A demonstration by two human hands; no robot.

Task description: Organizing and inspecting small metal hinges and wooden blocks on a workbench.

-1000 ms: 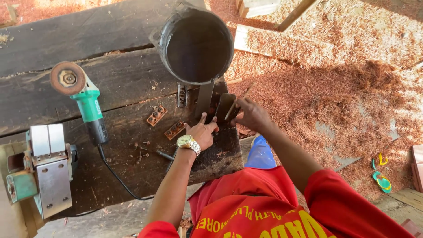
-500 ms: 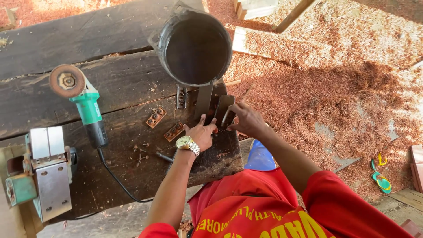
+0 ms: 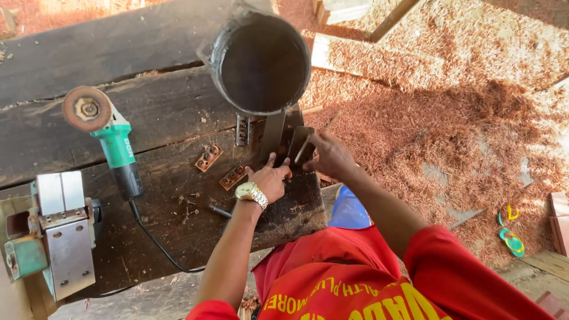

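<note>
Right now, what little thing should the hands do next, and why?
Probably press the thin tool in the right hand down onto the dark metal piece. Its tip already points there, and the left hand lies flat beside it on the bench.

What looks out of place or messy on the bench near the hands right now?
Loose screws lie scattered on the dark plank bench beside the left hand, and two small brown hinges sit askew. Reddish sawdust covers the ground.
</note>
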